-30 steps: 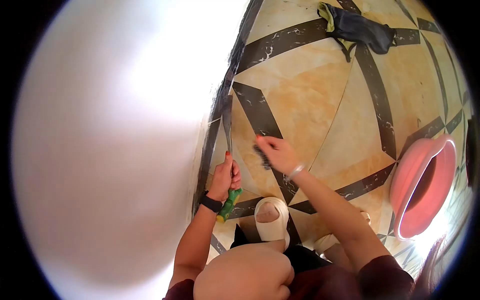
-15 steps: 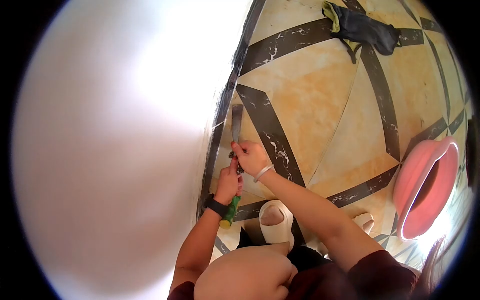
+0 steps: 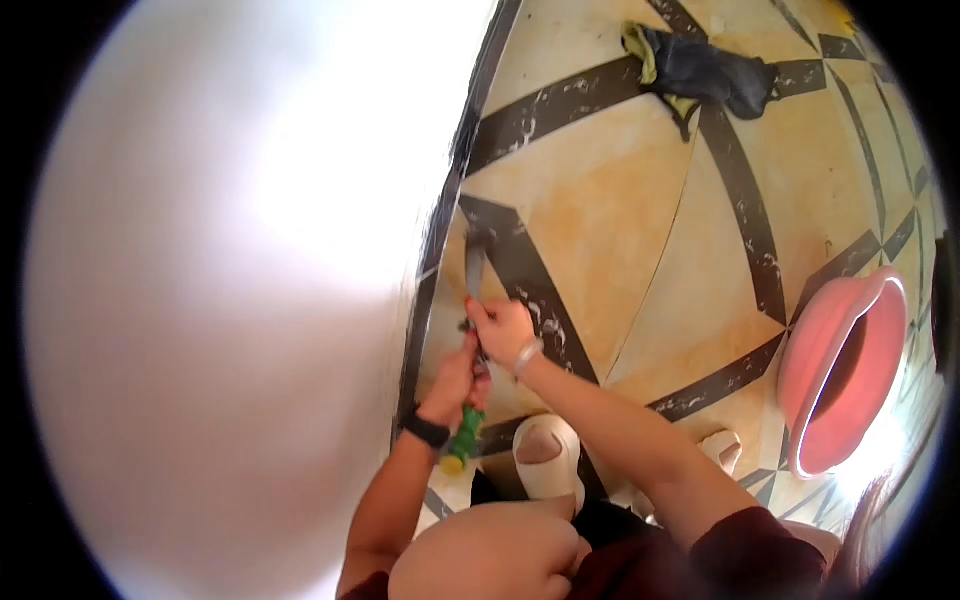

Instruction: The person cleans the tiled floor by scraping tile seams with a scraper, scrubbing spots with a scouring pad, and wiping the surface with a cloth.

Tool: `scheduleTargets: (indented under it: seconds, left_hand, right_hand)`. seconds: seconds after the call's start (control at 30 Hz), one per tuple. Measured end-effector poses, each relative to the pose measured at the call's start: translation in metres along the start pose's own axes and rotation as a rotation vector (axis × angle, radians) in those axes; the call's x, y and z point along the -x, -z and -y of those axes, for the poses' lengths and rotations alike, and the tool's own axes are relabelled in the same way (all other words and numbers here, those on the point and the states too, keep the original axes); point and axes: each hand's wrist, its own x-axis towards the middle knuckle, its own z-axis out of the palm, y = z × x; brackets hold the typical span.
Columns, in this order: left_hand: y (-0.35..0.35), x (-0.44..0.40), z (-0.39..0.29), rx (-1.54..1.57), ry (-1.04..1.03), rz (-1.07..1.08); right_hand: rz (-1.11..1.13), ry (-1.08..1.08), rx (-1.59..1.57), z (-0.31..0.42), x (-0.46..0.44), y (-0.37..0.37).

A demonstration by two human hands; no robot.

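A scraper with a flat metal blade and a green, yellow-ended handle lies between my hands, its blade pointing away from me. My left hand, with a black band at the wrist, is closed round the handle. Ahead of it my right hand, wearing a pale bracelet, closes its fingers at the base of the blade. Some dark, rough material shows between the hands; its kind is unclear. The blade is over the tiled floor, beside the dark skirting; whether it touches the floor I cannot tell.
A white wall rises close on the left, edged by dark skirting. A dark cloth item with yellow-green lining lies on the floor ahead. On the right is a pink basin. My pale slippers are below my hands.
Both hands and the scraper have shifted slightly down in the view. The blade and left hand are now blurred. The cloth and basin appear a little further left as the view moves.
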Motion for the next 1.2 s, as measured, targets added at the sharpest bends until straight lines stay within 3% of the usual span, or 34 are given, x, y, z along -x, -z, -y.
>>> scheduleTargets:
  seconds: [0.07,0.13,0.23,0.33,0.43,0.53,0.57,0.67,0.7,0.8,0.9,1.0,1.07,1.17,1.2]
  left_hand:
    - [-0.008,-0.002,0.008,0.010,-0.072,0.175]
    - [-0.028,-0.001,-0.009,0.115,-0.163,0.305]
    - [-0.055,-0.015,-0.043,0.188,-0.322,0.274]
    - [-0.061,-0.039,-0.111,-0.066,-0.511,0.266]
    - [-0.091,-0.062,-0.149,-0.042,-0.547,0.149]
    - [-0.097,-0.060,-0.143,-0.120,-0.581,0.102]
    - [-0.100,-0.056,-0.139,0.028,-0.486,0.156]
    - [-0.103,-0.066,-0.147,0.030,-0.489,0.135]
    - [-0.101,-0.065,-0.150,0.160,-0.413,0.181]
    - [-0.101,-0.069,-0.153,0.033,-0.444,0.165]
    - [-0.104,-0.087,-0.164,0.070,-0.572,0.197]
    - [-0.097,-0.050,-0.121,0.020,-0.726,0.077]
    - [-0.084,-0.020,-0.078,-0.088,-0.756,-0.024]
    - [-0.070,0.016,-0.030,-0.178,-0.787,-0.007]
    - [-0.066,0.021,-0.023,-0.215,-0.783,0.024]
  right_hand:
    - [-0.134,0.101,-0.028,-0.016,-0.003,0.015]
    - [-0.163,0.066,-0.112,0.003,-0.015,0.040]
    - [-0.252,0.066,-0.020,0.028,-0.055,0.063]
    - [-0.250,0.052,-0.018,0.038,-0.128,0.084]
    - [-0.224,0.049,0.021,0.070,-0.181,0.105]
    - [-0.277,0.175,0.229,0.068,-0.165,0.112]
    - [-0.312,0.204,0.079,0.058,-0.161,0.109]
    - [-0.255,0.061,0.138,0.077,-0.162,0.115]
    - [-0.231,0.015,0.112,0.090,-0.154,0.118]
    - [-0.352,0.199,0.025,0.062,-0.176,0.110]
    - [-0.321,0.101,0.249,0.093,-0.187,0.127]
    - [-0.304,0.322,0.245,0.079,-0.158,0.141]
    - [-0.376,0.534,0.408,0.044,-0.108,0.121]
    - [0.049,0.969,0.438,-0.028,-0.073,0.050]
    - [0.203,1.185,0.588,-0.049,-0.079,0.030]
